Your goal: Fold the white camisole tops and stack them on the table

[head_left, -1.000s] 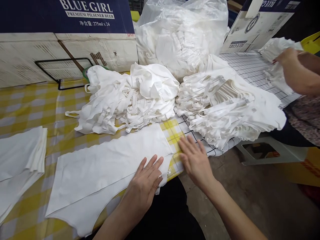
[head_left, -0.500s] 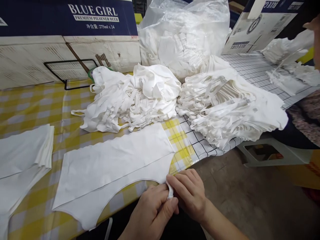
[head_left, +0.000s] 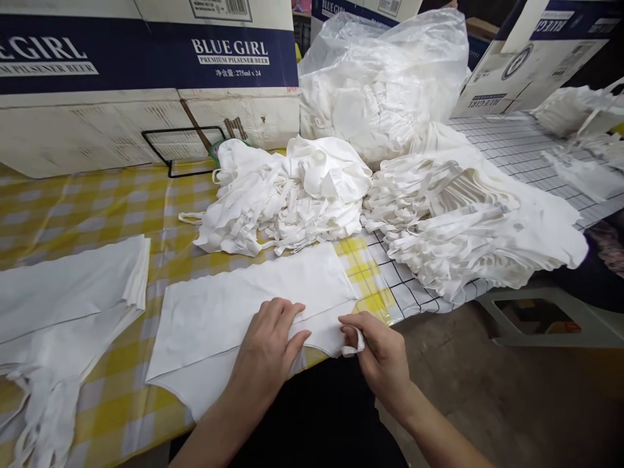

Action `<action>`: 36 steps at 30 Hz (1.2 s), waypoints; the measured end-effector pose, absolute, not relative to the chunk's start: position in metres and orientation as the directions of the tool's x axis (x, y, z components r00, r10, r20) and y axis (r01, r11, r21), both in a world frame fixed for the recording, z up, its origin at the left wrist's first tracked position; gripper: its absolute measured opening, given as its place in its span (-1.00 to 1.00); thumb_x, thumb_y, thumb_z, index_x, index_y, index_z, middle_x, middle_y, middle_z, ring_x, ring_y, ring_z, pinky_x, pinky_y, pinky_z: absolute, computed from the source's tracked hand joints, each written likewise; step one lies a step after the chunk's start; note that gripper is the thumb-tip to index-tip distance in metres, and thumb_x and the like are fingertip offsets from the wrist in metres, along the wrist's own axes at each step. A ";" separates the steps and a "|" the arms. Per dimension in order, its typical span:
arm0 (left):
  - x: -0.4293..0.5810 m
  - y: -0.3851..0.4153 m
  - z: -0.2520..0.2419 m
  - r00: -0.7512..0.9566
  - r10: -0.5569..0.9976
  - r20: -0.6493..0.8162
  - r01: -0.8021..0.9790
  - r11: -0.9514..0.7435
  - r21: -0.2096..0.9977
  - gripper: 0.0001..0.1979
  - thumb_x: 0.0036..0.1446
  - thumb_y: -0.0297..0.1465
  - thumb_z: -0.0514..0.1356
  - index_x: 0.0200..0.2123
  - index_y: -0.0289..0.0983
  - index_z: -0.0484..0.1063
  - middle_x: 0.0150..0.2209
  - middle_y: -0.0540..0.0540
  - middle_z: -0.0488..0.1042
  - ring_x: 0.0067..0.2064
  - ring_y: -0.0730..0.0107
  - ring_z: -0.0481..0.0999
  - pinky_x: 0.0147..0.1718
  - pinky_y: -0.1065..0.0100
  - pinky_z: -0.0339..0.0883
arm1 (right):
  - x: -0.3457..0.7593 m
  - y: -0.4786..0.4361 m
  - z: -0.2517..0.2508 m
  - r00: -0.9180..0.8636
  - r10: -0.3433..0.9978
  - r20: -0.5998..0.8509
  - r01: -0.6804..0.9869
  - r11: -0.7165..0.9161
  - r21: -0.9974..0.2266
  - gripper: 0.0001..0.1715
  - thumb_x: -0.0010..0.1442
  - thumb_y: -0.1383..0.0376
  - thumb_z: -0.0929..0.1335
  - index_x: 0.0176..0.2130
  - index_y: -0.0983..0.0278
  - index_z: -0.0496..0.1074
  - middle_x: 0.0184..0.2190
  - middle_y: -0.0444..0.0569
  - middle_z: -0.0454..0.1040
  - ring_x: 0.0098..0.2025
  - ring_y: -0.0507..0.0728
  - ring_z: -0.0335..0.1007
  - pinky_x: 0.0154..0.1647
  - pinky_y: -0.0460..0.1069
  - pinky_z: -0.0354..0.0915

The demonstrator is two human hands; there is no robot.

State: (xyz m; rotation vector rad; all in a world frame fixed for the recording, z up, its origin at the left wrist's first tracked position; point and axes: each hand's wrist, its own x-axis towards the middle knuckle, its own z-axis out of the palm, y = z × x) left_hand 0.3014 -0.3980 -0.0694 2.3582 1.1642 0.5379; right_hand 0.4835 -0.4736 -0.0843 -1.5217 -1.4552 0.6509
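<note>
A folded white strappy garment (head_left: 205, 325) lies flat near the table's front edge. On its lower right part rests my left hand (head_left: 266, 348), palm down, thumb and fingers apart, holding nothing. My right hand (head_left: 383, 354) is closed on the garment's white strap (head_left: 357, 343) at the right corner, by the table edge; a loop of it shows below the fingers. To the left, a stack of similar white garments (head_left: 73, 292) has its straps hanging together toward the front.
Behind the work lie a loose heap of white garments (head_left: 287, 201) and a layered pile (head_left: 492, 214). Further back stand a stuffed clear plastic bag (head_left: 385, 84), a beer carton (head_left: 146, 71) and a black wire frame (head_left: 182, 130). A grey stool (head_left: 560, 318) is at right.
My left hand has let go of the strap and moved up-left onto the garment, fingers spreading. My right hand still grips the strap. The view has shifted left, showing more of the left stack.
</note>
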 end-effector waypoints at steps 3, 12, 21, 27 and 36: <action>0.304 -0.385 -0.078 0.642 0.742 0.193 0.664 -0.664 0.345 -0.79 0.15 -0.43 0.10 -0.12 -0.29 0.33 -0.24 -0.14 0.37 -0.20 0.22 0.36 -0.25 0.22 0.32 | 0.481 -0.464 -0.085 0.171 0.985 0.035 0.353 -0.028 -0.935 -0.72 0.17 0.42 0.21 -0.16 0.22 0.40 -0.45 -0.11 0.47 -0.42 0.03 0.43 -0.44 -0.12 0.36; 0.306 -0.388 -0.078 0.667 0.706 0.240 0.660 -0.709 0.251 -0.77 0.16 -0.62 -0.02 -0.38 -0.31 0.40 -0.40 -0.10 0.36 -0.32 0.30 0.34 -0.37 0.30 0.30 | 0.470 -0.435 -0.083 0.080 0.983 -0.164 0.277 -0.180 -0.944 -0.91 0.17 0.30 0.27 -0.31 0.27 0.34 -0.54 -0.12 0.46 -0.45 0.06 0.42 -0.43 -0.10 0.31; 0.300 -0.371 -0.075 0.517 0.854 0.059 0.596 -0.409 0.691 -0.88 0.10 -0.48 0.14 -0.38 -0.25 0.50 -0.37 -0.04 0.38 -0.25 0.34 0.34 -0.25 0.28 0.32 | 0.462 -0.419 -0.078 0.093 0.996 0.014 0.522 -0.037 -0.852 -0.86 0.07 0.36 0.28 -0.42 0.25 0.45 -0.50 -0.11 0.43 -0.45 0.04 0.31 -0.45 -0.10 0.22; 0.299 -0.367 -0.072 0.515 0.857 0.018 0.581 -0.364 0.727 -0.88 0.09 -0.46 0.16 -0.42 -0.25 0.51 -0.38 -0.04 0.38 -0.24 0.33 0.35 -0.24 0.29 0.31 | 0.456 -0.416 -0.077 0.130 0.991 -0.036 0.542 -0.102 -0.834 -0.86 0.05 0.35 0.28 -0.40 0.26 0.45 -0.51 -0.10 0.45 -0.47 0.05 0.32 -0.47 -0.09 0.20; 0.298 -0.365 -0.077 0.538 0.843 0.009 0.563 -0.367 0.740 -0.87 0.10 -0.42 0.17 -0.44 -0.27 0.49 -0.39 -0.03 0.38 -0.23 0.35 0.34 -0.24 0.33 0.27 | 0.454 -0.414 -0.071 0.150 0.986 -0.072 0.572 -0.146 -0.807 -0.84 -0.03 0.43 0.28 -0.41 0.28 0.44 -0.57 -0.16 0.39 -0.53 0.00 0.22 -0.51 -0.11 0.14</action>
